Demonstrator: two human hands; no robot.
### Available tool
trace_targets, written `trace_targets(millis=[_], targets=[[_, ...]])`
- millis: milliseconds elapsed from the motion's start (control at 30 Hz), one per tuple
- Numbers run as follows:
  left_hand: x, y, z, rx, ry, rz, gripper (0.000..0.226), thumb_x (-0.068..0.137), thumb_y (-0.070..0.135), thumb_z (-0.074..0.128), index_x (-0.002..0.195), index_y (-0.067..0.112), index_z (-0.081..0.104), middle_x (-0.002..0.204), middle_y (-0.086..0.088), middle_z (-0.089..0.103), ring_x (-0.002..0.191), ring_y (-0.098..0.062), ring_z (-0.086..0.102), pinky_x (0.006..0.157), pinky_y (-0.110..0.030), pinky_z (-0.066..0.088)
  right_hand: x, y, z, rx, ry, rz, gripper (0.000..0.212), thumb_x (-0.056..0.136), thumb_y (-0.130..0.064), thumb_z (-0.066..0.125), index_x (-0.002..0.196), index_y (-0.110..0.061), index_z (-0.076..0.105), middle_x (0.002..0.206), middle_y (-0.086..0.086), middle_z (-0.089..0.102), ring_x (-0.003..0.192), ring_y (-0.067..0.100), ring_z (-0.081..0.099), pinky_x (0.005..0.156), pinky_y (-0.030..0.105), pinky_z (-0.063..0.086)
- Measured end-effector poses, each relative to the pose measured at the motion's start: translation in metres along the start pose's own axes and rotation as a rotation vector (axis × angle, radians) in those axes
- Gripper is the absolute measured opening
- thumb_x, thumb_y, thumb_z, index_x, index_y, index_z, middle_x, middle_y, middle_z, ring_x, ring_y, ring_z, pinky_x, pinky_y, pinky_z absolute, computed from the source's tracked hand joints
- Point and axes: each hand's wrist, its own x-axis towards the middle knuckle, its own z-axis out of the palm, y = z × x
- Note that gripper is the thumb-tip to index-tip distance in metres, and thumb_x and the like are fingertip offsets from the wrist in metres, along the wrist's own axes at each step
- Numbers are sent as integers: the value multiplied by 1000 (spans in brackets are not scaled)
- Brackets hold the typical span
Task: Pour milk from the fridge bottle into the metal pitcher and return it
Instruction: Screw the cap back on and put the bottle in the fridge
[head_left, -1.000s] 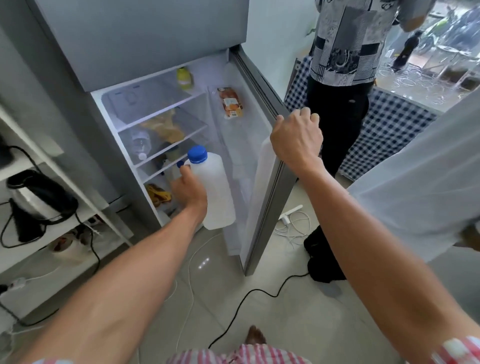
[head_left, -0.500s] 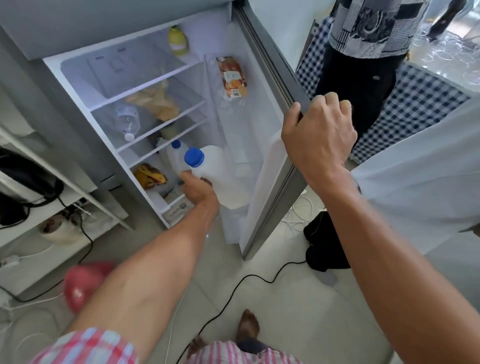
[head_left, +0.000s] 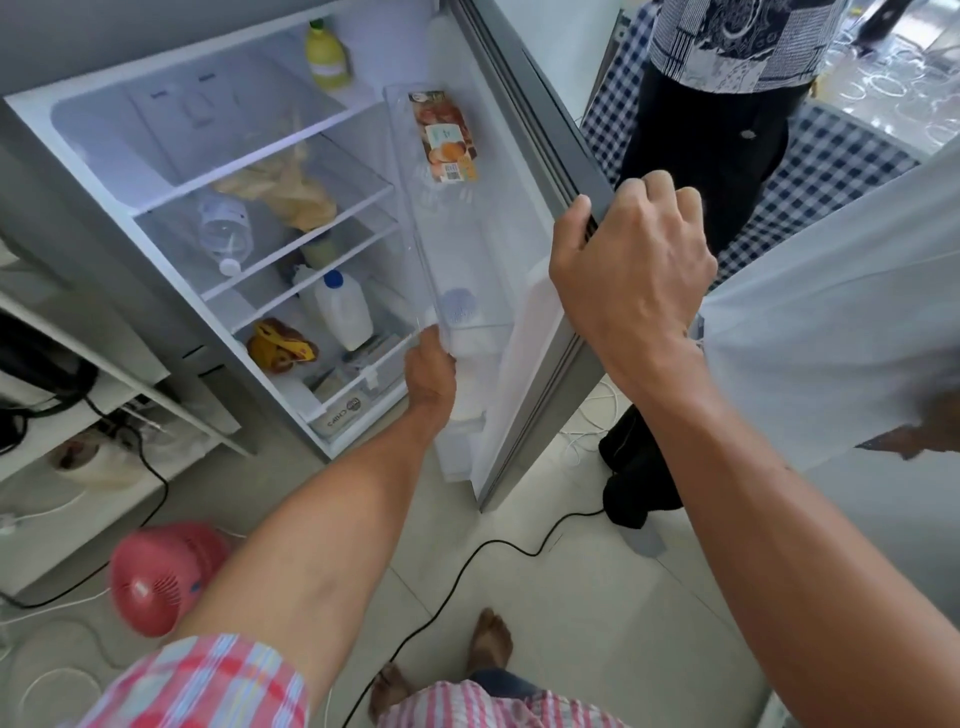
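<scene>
Inside door shelf (head_left: 498, 291): milk bottle (head_left: 470, 353).

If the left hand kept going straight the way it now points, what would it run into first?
The left hand points up into the door side, gripping the milk bottle inside the lower door bin. Going on, bottle and fingers would probably meet the fridge door's inner wall first; depth is unclear.

We read just one word — "Crisps", perhaps — on the clear plastic crisper drawer (head_left: 340, 418); the orange carton's label is too blurred.
</scene>
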Motion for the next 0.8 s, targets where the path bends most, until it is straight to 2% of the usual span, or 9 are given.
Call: trace_targets(millis=[133, 233, 400, 500, 567, 633, 667, 700, 800], targets=[[-2, -6, 1, 220, -134, 101, 35, 99, 7, 41, 64, 13, 43, 59, 0, 47, 58, -14, 40, 60, -31, 34, 0, 1, 0, -6, 4, 2, 42, 96, -40, 47, 82, -4, 63, 92, 12, 64, 90, 32, 57, 59, 37, 32], [-5, -5, -8, 326, -144, 115, 38, 100, 14, 44, 62, 18, 46, 65, 1, 55, 65, -17, 47, 63, -31, 36, 1, 1, 0, -3, 14, 9, 41, 95, -40, 47, 81, -4, 62, 91, 12, 64, 90, 32, 57, 59, 37, 31], [-24, 12, -25, 328, -60, 272, 32, 110, 30, 39, 89, 15, 58, 92, -8, 64, 84, -17, 57, 79, -36, 47, -1, -1, -3, -1, -6, 19, 43, 96, -40, 45, 85, -3, 64, 94, 12, 64, 93, 32, 57, 61, 37, 34], [-35, 34, -34, 280, -17, 373, 35, 111, 36, 38, 99, 12, 61, 99, -11, 63, 90, -18, 58, 86, -36, 48, -2, -4, -5, 16, -45, 30, 44, 98, -40, 43, 93, -3, 66, 101, 13, 65, 98, 32, 57, 65, 37, 38], [-46, 50, -41, 272, -28, 438, 36, 111, 37, 36, 95, 16, 61, 96, -7, 63, 87, -10, 58, 82, -28, 47, -5, -10, -9, 36, -79, 42, 44, 100, -39, 42, 100, -2, 66, 107, 14, 66, 101, 33, 59, 69, 38, 40], [-56, 67, -50, 267, -16, 500, 35, 112, 37, 35, 89, 28, 60, 88, 9, 63, 80, 8, 57, 74, -10, 43, -10, -22, -15, 66, -112, 49, 43, 102, -37, 43, 108, -1, 65, 111, 16, 67, 102, 34, 61, 72, 38, 42], [-60, 76, -55, 275, -17, 516, 35, 111, 39, 35, 89, 30, 61, 88, 13, 65, 80, 12, 59, 72, -7, 43, -13, -30, -17, 83, -136, 55, 43, 103, -36, 43, 111, 0, 65, 113, 17, 66, 103, 35, 62, 73, 38, 43], [-63, 82, -61, 284, -33, 521, 37, 111, 41, 35, 92, 29, 65, 90, 12, 68, 84, 11, 61, 75, -10, 45, -16, -38, -20, 108, -163, 64, 42, 104, -35, 43, 113, 0, 64, 114, 17, 66, 102, 35, 62, 73, 38, 42], [-69, 96, -81, 307, -90, 509, 50, 109, 50, 33, 105, 16, 70, 99, -3, 74, 96, -15, 67, 92, -40, 51, -21, -66, -28, 233, -276, 122, 34, 104, -30, 41, 108, -2, 60, 103, 11, 59, 89, 29, 53, 72, 36, 34]])
